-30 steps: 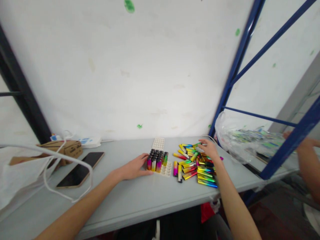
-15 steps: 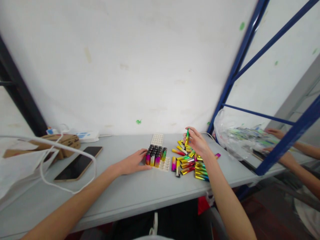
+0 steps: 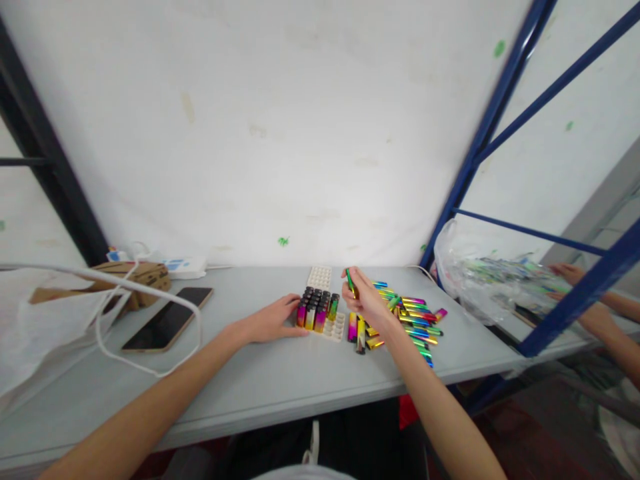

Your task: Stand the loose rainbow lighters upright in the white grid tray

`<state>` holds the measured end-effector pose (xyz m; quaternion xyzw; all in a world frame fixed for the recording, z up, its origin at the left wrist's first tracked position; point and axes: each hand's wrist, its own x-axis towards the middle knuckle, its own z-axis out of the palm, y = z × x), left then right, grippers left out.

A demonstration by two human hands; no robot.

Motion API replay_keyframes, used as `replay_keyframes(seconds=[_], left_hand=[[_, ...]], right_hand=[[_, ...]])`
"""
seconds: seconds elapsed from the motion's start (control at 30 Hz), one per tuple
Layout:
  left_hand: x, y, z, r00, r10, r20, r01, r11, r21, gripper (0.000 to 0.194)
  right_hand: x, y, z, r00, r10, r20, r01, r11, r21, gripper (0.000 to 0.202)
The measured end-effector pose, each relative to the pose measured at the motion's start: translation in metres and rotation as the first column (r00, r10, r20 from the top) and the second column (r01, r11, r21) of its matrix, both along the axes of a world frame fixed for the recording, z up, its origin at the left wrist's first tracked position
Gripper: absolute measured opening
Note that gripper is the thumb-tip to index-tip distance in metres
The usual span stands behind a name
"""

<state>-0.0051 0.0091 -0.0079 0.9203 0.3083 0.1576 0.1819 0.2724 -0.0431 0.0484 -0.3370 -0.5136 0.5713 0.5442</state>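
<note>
Several shiny multicoloured lighters with black tops stand upright, packed together in a white tray with round-cornered pockets. At their left side lies my left hand, thumb stretched along the front and fingers spread toward the back, touching or very close to the block. My right hand is raised just right of the tray, closed around a green and gold lighter held tilted between thumb and fingers. Under and beyond that wrist, a loose pile of lighters lies on the table, partly hidden by my forearm.
A second white tray sits behind the lighters. On the left are a phone, a white cable, a cardboard box and white paper. Right of the blue rack post, a clear plastic bag lies near another person's hands.
My right hand has moved left from over the pile toward the tray, carrying the lighter. My left hand has stayed by the standing lighters. The view has shifted slightly.
</note>
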Motion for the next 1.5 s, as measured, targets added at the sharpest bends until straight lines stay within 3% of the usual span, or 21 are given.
replay_keyframes(seconds=[0.13,0.23,0.47,0.67,0.83,1.0,1.17,1.33,1.4,1.5], left_hand=[[0.0,0.001,-0.001,1.0,-0.016,-0.007,0.016,1.0,0.015,0.07],[0.001,0.0,0.0,1.0,-0.014,-0.017,0.014,1.0,0.01,0.07],[0.001,-0.002,0.003,1.0,-0.022,-0.021,0.022,1.0,0.014,0.064],[0.0,-0.003,0.002,0.999,-0.01,-0.035,0.01,1.0,-0.002,0.066],[0.0,-0.004,0.002,1.0,-0.012,-0.016,0.012,1.0,-0.013,0.066],[0.0,-0.006,0.005,0.999,-0.021,-0.031,0.021,1.0,-0.014,0.07],[0.0,-0.006,0.005,1.0,-0.023,-0.019,0.023,1.0,-0.021,0.064],[0.0,-0.006,0.004,1.0,-0.017,-0.019,0.017,1.0,-0.026,0.063],[0.0,-0.007,0.003,1.0,-0.012,-0.022,0.011,1.0,-0.022,0.063],[0.001,-0.006,0.003,0.999,-0.008,-0.041,0.007,1.0,-0.025,0.064]], right_hand=[[-0.012,0.006,-0.009,0.999,0.029,0.026,-0.027,0.997,-0.075,0.066],[-0.015,0.008,-0.013,0.997,-0.049,0.061,0.053,0.996,-0.073,0.072],[-0.013,0.011,-0.019,0.965,-0.227,0.133,0.235,0.97,-0.056,0.057],[-0.008,0.017,-0.021,0.975,-0.187,0.12,0.198,0.977,-0.083,0.065],[-0.006,0.021,-0.028,0.955,-0.241,0.17,0.249,0.968,-0.025,0.063],[-0.006,0.018,-0.025,0.961,-0.157,0.227,0.169,0.985,-0.037,0.07],[0.0,0.004,-0.003,0.936,-0.197,0.293,0.136,0.967,0.215,0.064],[0.017,-0.011,0.017,0.807,-0.318,0.498,0.055,0.88,0.472,0.041],[0.022,-0.015,0.022,0.768,-0.355,0.533,0.031,0.851,0.524,0.033],[0.026,-0.019,0.026,0.667,-0.338,0.664,-0.074,0.856,0.511,0.029]])
